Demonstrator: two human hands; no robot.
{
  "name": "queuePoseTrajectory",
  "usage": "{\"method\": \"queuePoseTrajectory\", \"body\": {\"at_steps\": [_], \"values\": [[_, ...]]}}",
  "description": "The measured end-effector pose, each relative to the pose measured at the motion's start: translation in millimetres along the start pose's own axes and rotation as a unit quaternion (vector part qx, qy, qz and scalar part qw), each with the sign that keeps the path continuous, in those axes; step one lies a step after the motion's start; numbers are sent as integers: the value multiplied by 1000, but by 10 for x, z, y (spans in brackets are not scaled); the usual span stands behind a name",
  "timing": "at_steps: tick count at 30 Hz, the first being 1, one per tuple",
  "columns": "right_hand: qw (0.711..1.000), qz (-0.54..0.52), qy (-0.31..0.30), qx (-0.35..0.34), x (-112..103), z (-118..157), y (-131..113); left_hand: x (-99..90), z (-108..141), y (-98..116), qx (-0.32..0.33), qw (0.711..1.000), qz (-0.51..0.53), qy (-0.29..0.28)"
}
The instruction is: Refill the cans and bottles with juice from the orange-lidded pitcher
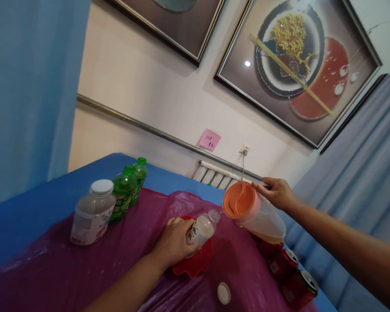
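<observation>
My left hand (pixel 177 242) is wrapped round a small clear bottle (pixel 201 229) with a leaf-patterned label, open at the top and tilted right, above a red scalloped bowl (pixel 198 262). My right hand (pixel 277 195) grips a translucent pitcher (pixel 263 219) with an orange lid (pixel 238 200). The pitcher is tipped to the left, its lid close to the bottle's mouth, with some yellowish liquid low in it. A thin trace shows between lid and bottle mouth. A round white cap (pixel 224 293) lies on the purple plastic sheet (pixel 123 268).
At the left stand a white-capped jar (pixel 92 214) and two green bottles (pixel 121 195). Several red cans (pixel 299 288) line the right side. Behind the blue table (pixel 22 234) are a metal rail (pixel 156 133) and a wall with framed pictures.
</observation>
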State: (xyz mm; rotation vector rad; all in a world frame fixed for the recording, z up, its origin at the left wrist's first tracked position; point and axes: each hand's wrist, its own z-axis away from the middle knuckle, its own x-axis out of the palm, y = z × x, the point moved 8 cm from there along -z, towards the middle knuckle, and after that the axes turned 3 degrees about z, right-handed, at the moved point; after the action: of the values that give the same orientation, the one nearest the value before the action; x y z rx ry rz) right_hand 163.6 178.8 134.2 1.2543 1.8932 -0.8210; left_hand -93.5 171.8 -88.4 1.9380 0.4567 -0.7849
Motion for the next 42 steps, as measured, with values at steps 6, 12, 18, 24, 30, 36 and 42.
{"method": "queuePoseTrajectory", "body": {"at_steps": [6,12,18,24,30,36,42], "values": [[1000,-1,-4,2,5,-6,3,4,1,-3,5,1000,8,2],[1000,3,0,-1,5,-7,17,2,0,2,7,1000,-1,3],[1000,4,0,-1,16,3,-3,8,0,9,7,1000,-4,1],[1000,4,3,1,38,9,-4,11,-1,-4,9,1000,-2,9],[1000,5,1,-10,54,22,-36,14,3,3,8,1000,-2,1],[1000,8,6,-17,45,21,-44,2,3,3,1,1000,2,-4],[1000,5,5,-11,62,23,-17,-3,7,15,6,1000,2,-5]]}}
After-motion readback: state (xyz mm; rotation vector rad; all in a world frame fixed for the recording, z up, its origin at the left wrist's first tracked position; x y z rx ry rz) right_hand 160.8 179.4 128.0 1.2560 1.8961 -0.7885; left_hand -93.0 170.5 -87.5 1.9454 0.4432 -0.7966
